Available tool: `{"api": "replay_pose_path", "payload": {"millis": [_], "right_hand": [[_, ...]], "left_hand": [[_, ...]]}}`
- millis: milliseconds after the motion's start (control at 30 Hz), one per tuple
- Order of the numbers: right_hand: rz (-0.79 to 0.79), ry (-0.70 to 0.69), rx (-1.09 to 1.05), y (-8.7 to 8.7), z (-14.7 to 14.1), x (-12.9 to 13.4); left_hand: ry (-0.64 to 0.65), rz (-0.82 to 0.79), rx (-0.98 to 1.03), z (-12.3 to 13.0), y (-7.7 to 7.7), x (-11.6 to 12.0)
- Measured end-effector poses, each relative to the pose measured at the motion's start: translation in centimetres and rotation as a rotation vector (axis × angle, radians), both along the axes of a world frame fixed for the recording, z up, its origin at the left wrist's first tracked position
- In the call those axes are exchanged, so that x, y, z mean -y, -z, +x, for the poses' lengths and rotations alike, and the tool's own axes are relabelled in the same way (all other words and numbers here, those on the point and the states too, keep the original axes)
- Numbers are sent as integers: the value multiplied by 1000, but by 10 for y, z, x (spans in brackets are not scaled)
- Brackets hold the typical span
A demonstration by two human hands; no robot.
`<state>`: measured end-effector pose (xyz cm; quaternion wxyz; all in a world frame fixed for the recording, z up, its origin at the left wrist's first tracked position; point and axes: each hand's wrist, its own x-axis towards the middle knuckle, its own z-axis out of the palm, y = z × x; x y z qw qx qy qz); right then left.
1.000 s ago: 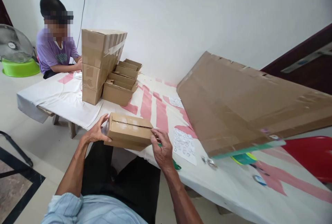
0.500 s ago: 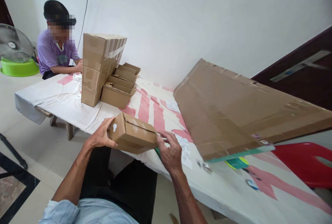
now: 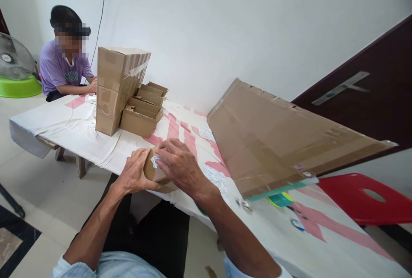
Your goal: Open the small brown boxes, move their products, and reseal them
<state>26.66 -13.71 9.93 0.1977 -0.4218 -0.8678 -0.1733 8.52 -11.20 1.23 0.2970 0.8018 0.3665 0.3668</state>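
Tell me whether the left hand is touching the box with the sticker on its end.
Touching. The head view shows the left hand against the stickered box, its thumb along the box's lower edge.

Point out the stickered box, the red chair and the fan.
Stickered box (image 3: 154, 173), head view: its end face.
Red chair (image 3: 347, 191), head view: red surface left of its oval hole.
Fan (image 3: 6, 58), head view: its central hub.

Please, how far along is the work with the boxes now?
Looks done: the stack of brown cardboard boxes, closed where visible.
In hand: a small brown cardboard box, held by the left hand, the right hand at its end.
Possibly left: the open-topped brown cardboard boxes beside the stack.
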Motion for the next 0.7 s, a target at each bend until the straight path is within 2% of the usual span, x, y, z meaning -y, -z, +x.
{"api": "replay_pose_path", "payload": {"millis": [200,700], "right_hand": [[8,21,148,7,9,-12],[-45,-15,43,13,13,-14]], "left_hand": [[-5,5,3,5,-5,4],[-2,16,-13,7,-9,7]]}}
